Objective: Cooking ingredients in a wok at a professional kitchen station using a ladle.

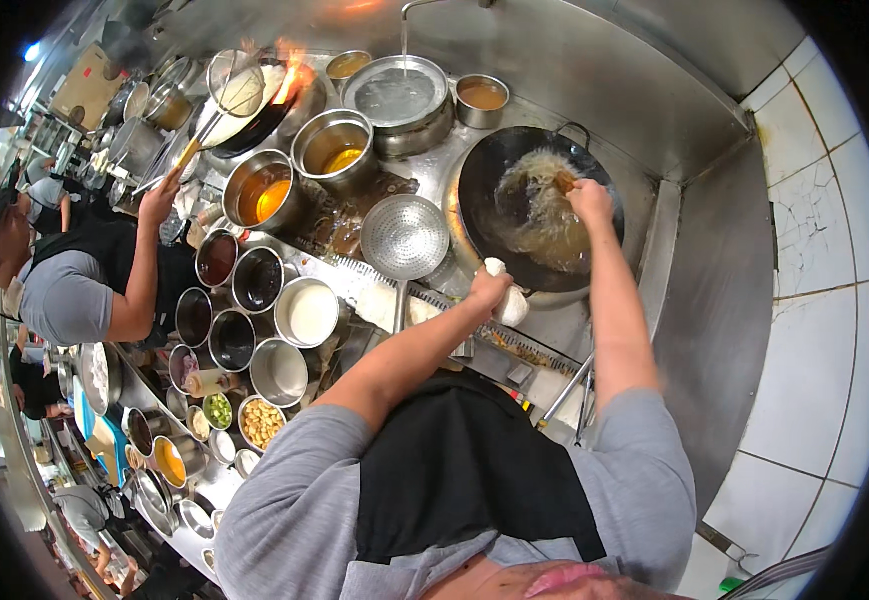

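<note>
A black wok [484, 185] sits on the burner in front of me, with cloudy water [544, 215] splashing and swirling inside. My left hand [491, 288] is closed round a folded white cloth [510, 307] at the wok's near left rim; any handle under the cloth is hidden. Inside the wok, my right hand [592, 203] grips a short brown scrubbing tool [563, 181], mostly covered by fingers and spray, so its exact kind is unclear. Left of the wok lies a perforated metal strainer ladle [404, 238], its handle pointing toward me.
Water runs from a tap [404, 40] into a wide metal pot [396, 90]. Pots of yellow oil [342, 160] stand left of it. Several sauce containers [306, 312] line the left counter. A co-worker [104, 270] holds a strainer over a flaming wok. A steel wall [709, 260] closes the right side.
</note>
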Demonstrator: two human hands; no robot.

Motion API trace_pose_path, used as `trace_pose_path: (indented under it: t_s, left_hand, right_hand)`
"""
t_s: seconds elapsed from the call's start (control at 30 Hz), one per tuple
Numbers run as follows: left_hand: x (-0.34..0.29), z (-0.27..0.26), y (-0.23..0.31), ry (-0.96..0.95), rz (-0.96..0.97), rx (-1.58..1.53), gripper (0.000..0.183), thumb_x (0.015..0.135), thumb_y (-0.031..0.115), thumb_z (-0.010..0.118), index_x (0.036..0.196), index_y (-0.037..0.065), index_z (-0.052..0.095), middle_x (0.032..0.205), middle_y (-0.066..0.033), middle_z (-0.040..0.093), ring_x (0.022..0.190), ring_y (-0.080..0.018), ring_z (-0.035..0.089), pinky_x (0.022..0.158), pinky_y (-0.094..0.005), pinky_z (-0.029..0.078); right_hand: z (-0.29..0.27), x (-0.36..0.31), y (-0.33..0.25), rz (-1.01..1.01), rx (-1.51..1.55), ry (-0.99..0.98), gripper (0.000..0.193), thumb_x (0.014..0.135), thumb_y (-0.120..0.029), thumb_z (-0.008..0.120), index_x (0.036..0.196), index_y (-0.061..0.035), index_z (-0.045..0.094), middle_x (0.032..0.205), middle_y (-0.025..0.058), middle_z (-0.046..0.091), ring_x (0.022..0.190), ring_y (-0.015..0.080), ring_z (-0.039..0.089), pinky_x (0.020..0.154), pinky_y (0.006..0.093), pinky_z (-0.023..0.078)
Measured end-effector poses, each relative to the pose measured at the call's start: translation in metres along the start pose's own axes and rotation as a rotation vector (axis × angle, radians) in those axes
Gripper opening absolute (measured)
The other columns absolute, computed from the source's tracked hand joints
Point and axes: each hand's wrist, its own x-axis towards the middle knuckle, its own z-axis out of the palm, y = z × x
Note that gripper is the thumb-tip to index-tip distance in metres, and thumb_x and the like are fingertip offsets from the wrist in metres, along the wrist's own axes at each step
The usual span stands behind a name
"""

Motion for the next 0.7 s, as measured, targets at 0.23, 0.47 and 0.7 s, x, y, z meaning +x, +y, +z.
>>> trace_pose_path:
  t_s: [0.23, 0.47, 0.7]
  left_hand:
    - [0.004, -0.002, -0.001, 0.035, 0.004, 0.0, 0.057, 0.073, 0.022, 0.065, 0.122, -0.002, 0.048, 0.115, -0.0211, 0.059, 0.103, -0.0332, 0.06, 0.085, -0.0397, 0.048]
    - [-0.002, 0.004, 0.005, 0.012, -0.001, 0.039, 0.054, 0.073, 0.021, 0.064, 0.119, -0.002, 0.05, 0.112, -0.0198, 0.06, 0.1, -0.0321, 0.061, 0.084, -0.0387, 0.049]
    - [0.023, -0.074, -0.02, 0.114, 0.241, 0.132, 0.032, 0.073, 0.013, 0.06, 0.102, -0.003, 0.059, 0.09, -0.0128, 0.065, 0.078, -0.0232, 0.063, 0.07, -0.0371, 0.051]
  right_hand:
    - [0.01, -0.037, 0.006, -0.299, -0.05, -0.271, 0.034, 0.072, -0.026, 0.068, 0.104, -0.016, 0.07, 0.104, 0.0158, 0.066, 0.099, 0.0314, 0.063, 0.087, 0.0398, 0.049]
    - [0.049, -0.004, 0.03, 0.009, 0.266, 0.029, 0.039, 0.074, -0.029, 0.07, 0.109, -0.011, 0.066, 0.108, 0.013, 0.066, 0.103, 0.0297, 0.061, 0.087, 0.0392, 0.048]
    - [0.046, -0.107, 0.0, -0.22, 0.564, -0.343, 0.037, 0.078, -0.022, 0.07, 0.11, -0.0049, 0.065, 0.077, 0.0064, 0.065, 0.062, 0.0134, 0.058, 0.059, 0.0297, 0.047]
